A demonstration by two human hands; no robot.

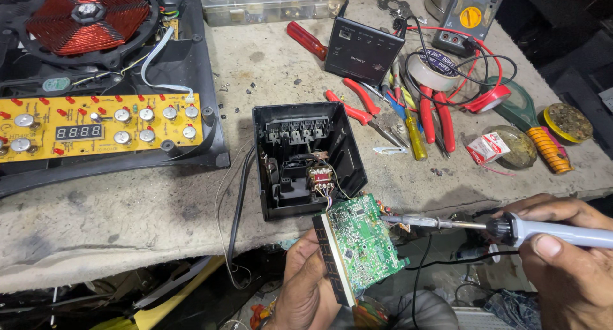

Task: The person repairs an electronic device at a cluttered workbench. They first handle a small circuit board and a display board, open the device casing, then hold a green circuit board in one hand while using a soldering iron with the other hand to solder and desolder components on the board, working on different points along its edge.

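Observation:
My left hand (305,285) holds a green circuit board (359,245) tilted up at the bench's front edge, solder side towards me. Thin wires run from the board into an open black plastic case (306,157) with a small transformer inside. My right hand (565,260) grips a grey-handled soldering iron (549,231). Its metal tip (391,220) touches the board's upper right edge.
An opened induction cooker (102,68) with a copper coil and a yellow control board lies at the left. Red-handled pliers (357,103), screwdrivers, tape rolls, a multimeter (469,14), a small black box (363,49) and a solder spool (549,148) crowd the right side of the bench.

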